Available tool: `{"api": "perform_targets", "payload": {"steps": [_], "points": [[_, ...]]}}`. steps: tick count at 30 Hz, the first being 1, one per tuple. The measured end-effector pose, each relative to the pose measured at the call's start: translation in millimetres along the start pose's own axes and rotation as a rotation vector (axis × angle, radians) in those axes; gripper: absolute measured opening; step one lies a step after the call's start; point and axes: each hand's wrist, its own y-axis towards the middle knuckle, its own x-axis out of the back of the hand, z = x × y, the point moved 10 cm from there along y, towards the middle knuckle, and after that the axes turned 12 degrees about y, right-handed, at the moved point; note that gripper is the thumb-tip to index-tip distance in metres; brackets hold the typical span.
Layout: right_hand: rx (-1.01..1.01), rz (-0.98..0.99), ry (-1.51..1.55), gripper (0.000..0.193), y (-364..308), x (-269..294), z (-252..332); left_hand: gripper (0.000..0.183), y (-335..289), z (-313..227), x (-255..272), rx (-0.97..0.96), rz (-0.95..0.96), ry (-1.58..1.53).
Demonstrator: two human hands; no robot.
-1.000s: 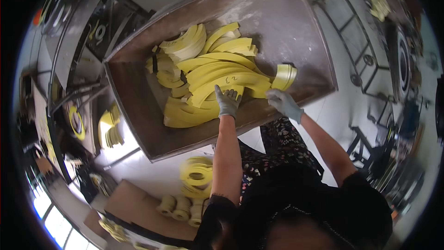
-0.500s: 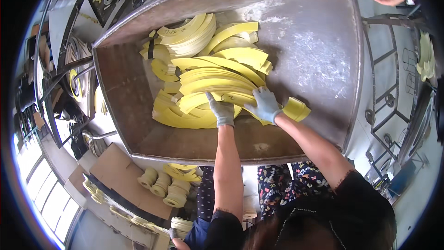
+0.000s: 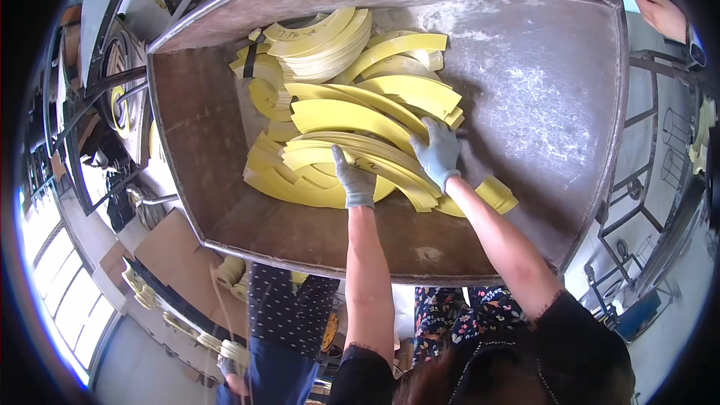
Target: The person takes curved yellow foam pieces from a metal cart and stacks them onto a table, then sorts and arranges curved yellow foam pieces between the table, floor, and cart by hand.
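Inside a large metal bin lies a pile of curved yellow strips [image 3: 352, 118], some fanned and overlapping. My left hand [image 3: 355, 182], in a pale grey glove, grips the near edge of a stack of curved strips [image 3: 319, 151]. Its thumb lies on top, and the other fingers are largely hidden. Further right my gloved right hand [image 3: 439, 151] rests with fingers spread at the right end of a curved strip above that stack. Behind both hands stand a thicker curved stack [image 3: 324, 49] and a bundle with a black band [image 3: 250, 60].
The bin's raised metal walls [image 3: 615, 90] surround the pile. At the upper right another person's bare hand [image 3: 660, 13] hangs beyond the rim. Someone in a blue apron [image 3: 277, 367] stands at the lower left, near cardboard [image 3: 187, 262]. A metal rack [image 3: 652, 120] is outside on the right.
My right hand has shifted up and away along the strip ends. A gap has widened between the upper strip and the stack at my left hand. The person at lower left has come further into view.
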Motion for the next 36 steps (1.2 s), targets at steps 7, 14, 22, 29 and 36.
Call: {"api": "perform_targets", "payload": {"steps": [7,14,22,29,36], "points": [[0.140,-0.013,-0.122,0.071,1,-11,31,0.052,7,2,14,-0.024,-0.071,0.126],[-0.010,0.098,-0.093,0.065,15,-16,31,0.042,15,-11,-6,-0.171,-0.156,0.209],[0.354,0.317,0.040,0.076,105,-68,135,0.046,22,-35,-21,-0.352,-0.168,0.075],[-0.012,0.823,-0.030,0.078,126,-155,144,0.044,48,-60,15,-0.119,-0.097,0.035],[0.139,0.627,0.075,0.076,107,-132,161,0.042,31,-49,4,-0.100,-0.018,0.056]]}}
